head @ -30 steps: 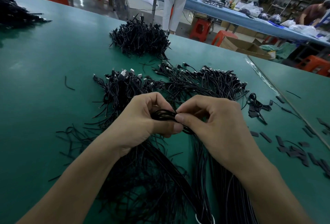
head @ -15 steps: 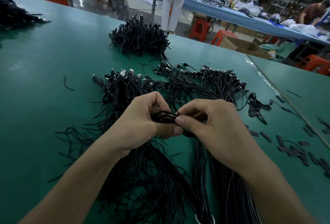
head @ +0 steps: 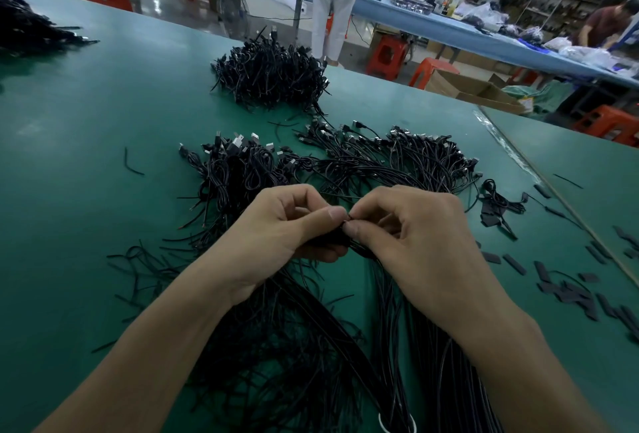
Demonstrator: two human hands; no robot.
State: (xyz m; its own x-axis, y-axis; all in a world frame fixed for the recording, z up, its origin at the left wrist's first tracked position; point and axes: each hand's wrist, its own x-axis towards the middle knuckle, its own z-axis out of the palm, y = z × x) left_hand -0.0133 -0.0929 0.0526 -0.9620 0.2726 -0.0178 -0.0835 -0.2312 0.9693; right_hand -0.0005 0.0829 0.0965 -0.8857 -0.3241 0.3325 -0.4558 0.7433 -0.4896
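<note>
A worker's left hand [head: 276,228] and right hand [head: 415,242] meet at the centre of the frame over a green table [head: 86,190]. The fingers of both are curled and pinch a small coil of black cable [head: 332,242] between thumb and forefinger, thumb tips nearly touching. The coil is held just above a sheaf of long black cables [head: 311,346] that runs under both forearms to the bottom edge.

Beyond the hands lies a spread of USB cables [head: 397,163], plugs pointing away. A heap of bundled cables [head: 269,76] sits further back, close to the table's far edge. Another dark heap [head: 31,31] touches the upper left border.

Bare green surface opens across the left of the frame, broken only by one stray wire offcut [head: 133,164]. At right, a taped seam [head: 553,190] runs diagonally, with short black strips [head: 570,294] scattered on both sides of it.

Past the far edge, an open cardboard box [head: 466,87] stands on the floor; its contents cannot be made out.
</note>
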